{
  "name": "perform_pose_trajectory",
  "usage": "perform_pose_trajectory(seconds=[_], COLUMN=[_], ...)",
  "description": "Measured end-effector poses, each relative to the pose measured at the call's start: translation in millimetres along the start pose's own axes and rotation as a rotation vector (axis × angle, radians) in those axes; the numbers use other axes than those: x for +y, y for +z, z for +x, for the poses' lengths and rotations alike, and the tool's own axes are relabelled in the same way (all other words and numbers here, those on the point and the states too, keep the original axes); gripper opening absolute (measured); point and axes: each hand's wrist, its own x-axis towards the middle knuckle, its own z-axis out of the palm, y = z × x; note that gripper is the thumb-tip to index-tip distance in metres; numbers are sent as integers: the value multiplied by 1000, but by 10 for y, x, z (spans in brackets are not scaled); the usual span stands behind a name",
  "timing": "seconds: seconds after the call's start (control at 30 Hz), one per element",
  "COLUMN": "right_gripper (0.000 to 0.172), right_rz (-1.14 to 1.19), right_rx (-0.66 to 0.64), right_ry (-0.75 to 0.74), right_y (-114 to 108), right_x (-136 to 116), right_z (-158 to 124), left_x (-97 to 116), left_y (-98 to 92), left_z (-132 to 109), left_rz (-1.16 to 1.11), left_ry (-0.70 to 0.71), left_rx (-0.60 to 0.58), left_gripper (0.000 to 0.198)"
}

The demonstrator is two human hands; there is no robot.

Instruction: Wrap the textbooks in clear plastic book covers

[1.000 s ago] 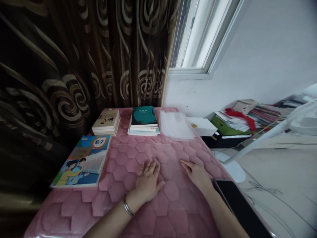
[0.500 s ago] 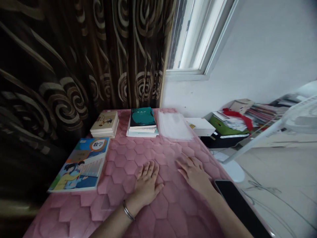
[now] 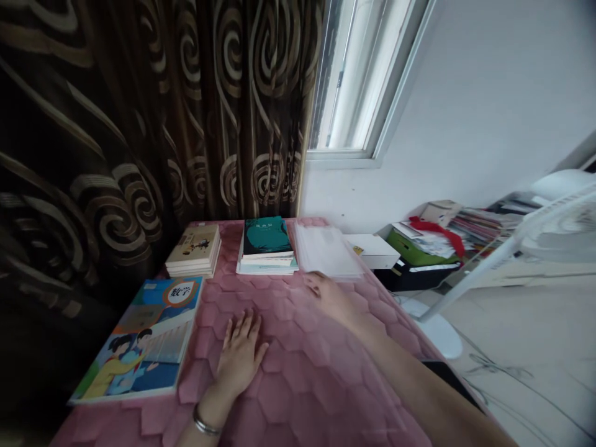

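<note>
My left hand (image 3: 239,354), with a silver bracelet at the wrist, lies flat on the pink hexagon-patterned tabletop (image 3: 298,397), fingers spread. Farther out, my right hand (image 3: 328,295) is curled, its fingers pinching the edge of a clear plastic sheet (image 3: 367,379). This sheet is barely visible against the pink pattern; its faint edges run toward the near right. Just beyond the right hand lies a pile of whitish translucent sheets (image 3: 326,248). To the left of my left hand is a mathematics textbook (image 3: 139,338) with a colourful cover.
A stack of beige books (image 3: 193,248) and a stack topped by a teal book (image 3: 267,236) stand at the back. A black phone (image 3: 449,382) lies by the right edge, partly behind my forearm. Beyond are a white box (image 3: 375,251), a fan (image 3: 488,261) and a dark curtain (image 3: 209,124).
My right hand has moved forward and left from lying flat and has closed on the clear sheet. My left hand has slid left, still flat. The view has shifted slightly.
</note>
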Motion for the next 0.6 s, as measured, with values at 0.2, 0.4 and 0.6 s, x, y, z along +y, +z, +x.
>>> perform_pose_trajectory(seconds=[0.2,0.4,0.6], right_gripper=[34,35,40], right_rz=[-164,-379,-555], right_rx=[-54,-137,-270], right_ry=[299,227,-262], right_y=[99,204,258], right_x=[-141,-33,-27], right_z=[1151,1561,1514], left_x=[-81,-99,-80], left_y=[143,131,123], left_z=[-6,-15,-18], left_rz=[8,-17,-46], left_ry=[50,70,51], left_rx=[73,66,54], left_gripper=[57,57,58])
